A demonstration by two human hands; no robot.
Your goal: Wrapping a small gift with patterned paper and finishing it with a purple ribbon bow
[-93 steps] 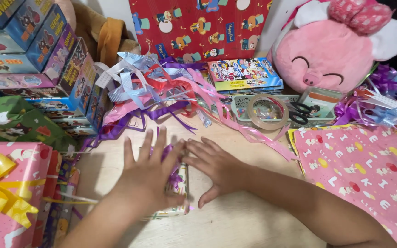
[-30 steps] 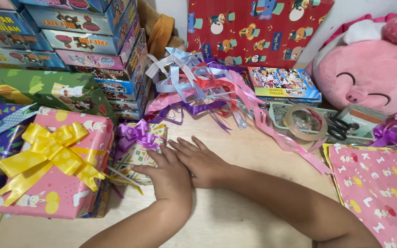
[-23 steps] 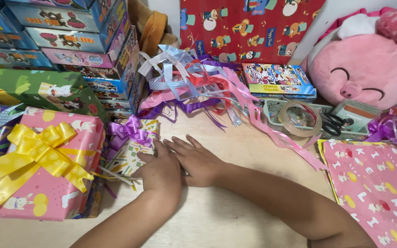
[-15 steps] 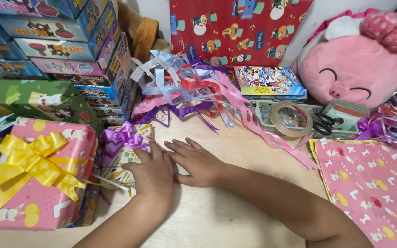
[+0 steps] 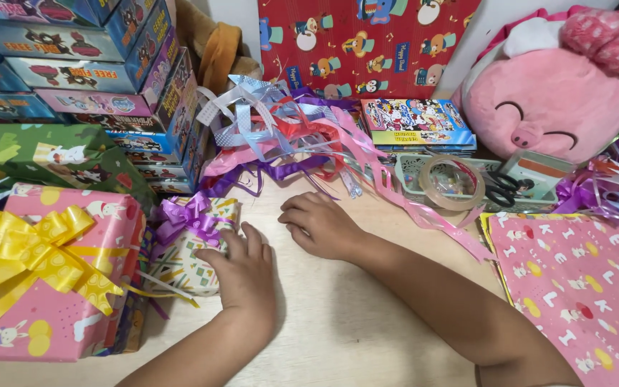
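My left hand (image 5: 243, 271) lies flat against the right side of a small wrapped gift (image 5: 184, 251) with a patterned paper and a purple bow (image 5: 186, 217). The gift sits on the wooden table (image 5: 345, 322), pressed up beside a larger pink wrapped box (image 5: 73, 315) with a yellow bow (image 5: 30, 251). My right hand (image 5: 322, 226) rests on the table just right of the small gift, fingers loosely curled, holding nothing and apart from the gift.
Stacked toy boxes (image 5: 94, 79) and a green wrapped box (image 5: 51, 161) stand at the left. A heap of ribbons (image 5: 288, 132) lies at the back, then a tape roll (image 5: 453, 183), scissors (image 5: 499, 190), a pink plush toy (image 5: 553, 89) and pink wrapping paper (image 5: 582, 279) at right.
The small gift has been slid left against the pink box. My right hand has come off it and drawn slightly right; my left hand stays on it.
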